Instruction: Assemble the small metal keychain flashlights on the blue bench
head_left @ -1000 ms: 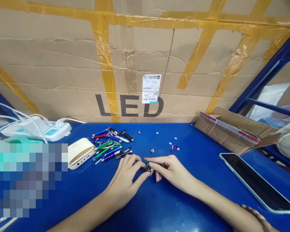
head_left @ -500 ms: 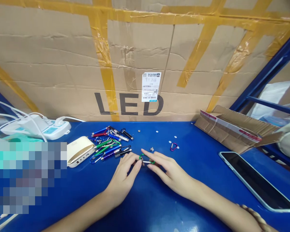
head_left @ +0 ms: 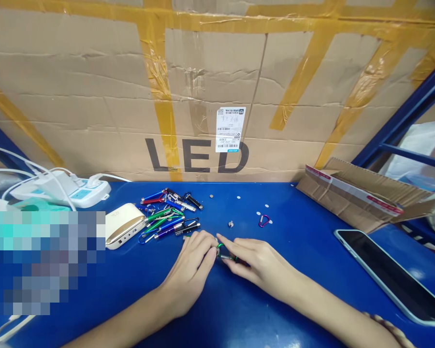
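While the left hand [head_left: 192,270] and right hand [head_left: 261,265] close in narrow pinches, a green carabiner [head_left: 223,250] sits between their fingertips on the bench [head_left: 275,203]; long axis slants down rightward; right hand nearer.

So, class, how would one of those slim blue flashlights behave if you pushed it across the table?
The blue flashlight looks round and smooth, so it would probably roll. It seems stiff, likely metal, so it is unlikely to bend. Lying among the others in the pile, it may drag some along.

Power strip [head_left: 78,195] and smartphone [head_left: 391,273] on blue table [head_left: 275,208]
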The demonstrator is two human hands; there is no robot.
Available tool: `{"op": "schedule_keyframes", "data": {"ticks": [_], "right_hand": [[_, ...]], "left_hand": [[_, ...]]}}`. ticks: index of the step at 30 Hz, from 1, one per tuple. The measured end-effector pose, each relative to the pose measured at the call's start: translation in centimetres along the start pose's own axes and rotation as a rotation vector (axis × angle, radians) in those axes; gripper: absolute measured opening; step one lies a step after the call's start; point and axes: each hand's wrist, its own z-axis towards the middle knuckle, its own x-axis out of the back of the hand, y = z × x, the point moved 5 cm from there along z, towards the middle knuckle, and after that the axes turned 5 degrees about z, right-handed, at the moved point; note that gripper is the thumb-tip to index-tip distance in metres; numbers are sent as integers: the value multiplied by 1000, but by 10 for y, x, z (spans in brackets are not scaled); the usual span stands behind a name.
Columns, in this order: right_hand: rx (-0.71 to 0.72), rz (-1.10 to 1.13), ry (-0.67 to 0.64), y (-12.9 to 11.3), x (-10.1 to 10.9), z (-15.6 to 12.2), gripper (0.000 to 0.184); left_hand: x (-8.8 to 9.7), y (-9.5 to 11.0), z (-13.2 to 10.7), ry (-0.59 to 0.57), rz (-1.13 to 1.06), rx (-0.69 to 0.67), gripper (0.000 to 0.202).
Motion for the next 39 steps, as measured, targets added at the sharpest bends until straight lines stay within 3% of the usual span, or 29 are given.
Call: {"op": "schedule_keyframes", "data": {"ticks": [9,15,20,28,39], "right_hand": [[16,-48,-12,0,-6,-1,34],[-83,81,-60,4,-11,-1,29],[-84,133,-26,6,-8,-1,33],[-86,138,39,10,-3,-2,34],[-72,237,89,3,-8,-3,30]], "left_hand": [[-7,-3,-1,-47,134,14,24],[-9,-4,2,-48,158,-19,29],[-8,-3,1,-29,162,-42,28],[-4,-8,4,85,115,-73,18],[2,0,3,208,144,-239,14]]}}
